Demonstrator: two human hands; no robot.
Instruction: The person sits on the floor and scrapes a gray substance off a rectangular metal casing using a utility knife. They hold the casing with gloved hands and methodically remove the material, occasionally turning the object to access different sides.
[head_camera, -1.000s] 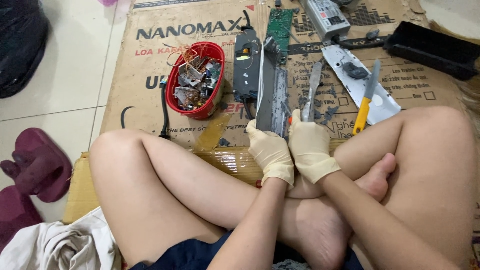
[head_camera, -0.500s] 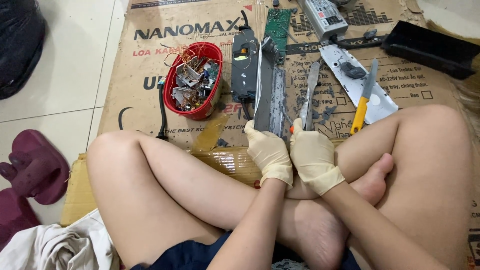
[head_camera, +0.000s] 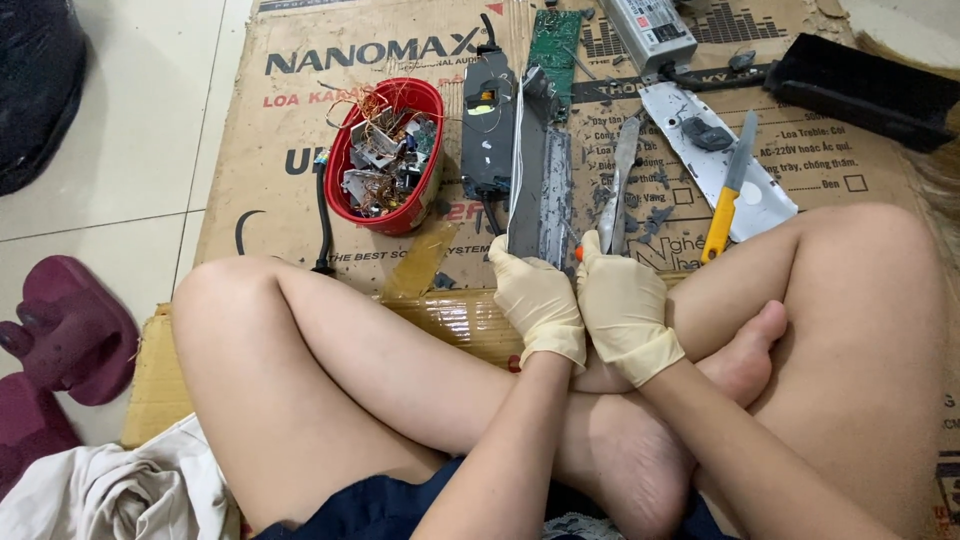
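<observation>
At lower centre, a seated person's crossed legs frame two gloved hands. The left hand (head_camera: 538, 300) grips the near end of a long grey metal casing (head_camera: 540, 185); the right hand (head_camera: 622, 305) is closed around a small orange-tipped tool (head_camera: 579, 254) — beside that end. Steady the casing firmly while prying. It runs from the fingers toward upper centre, a red basket (head_camera: 344, 150) of scrap to its left.

Fingertips of the left hand (head_camera: 537, 300) and right hand (head_camera: 622, 308) hidden behind the near end of the long metal housing (head_camera: 540, 190). Orange tool tip (head_camera: 579, 253) mostly covered between the hands. Circuit board (head_camera: 553, 40) and silver box (head_camera: 655, 35) cut off at top edge. Contents of red bowl (head_camera: 345, 150) too tangled to identify.
</observation>
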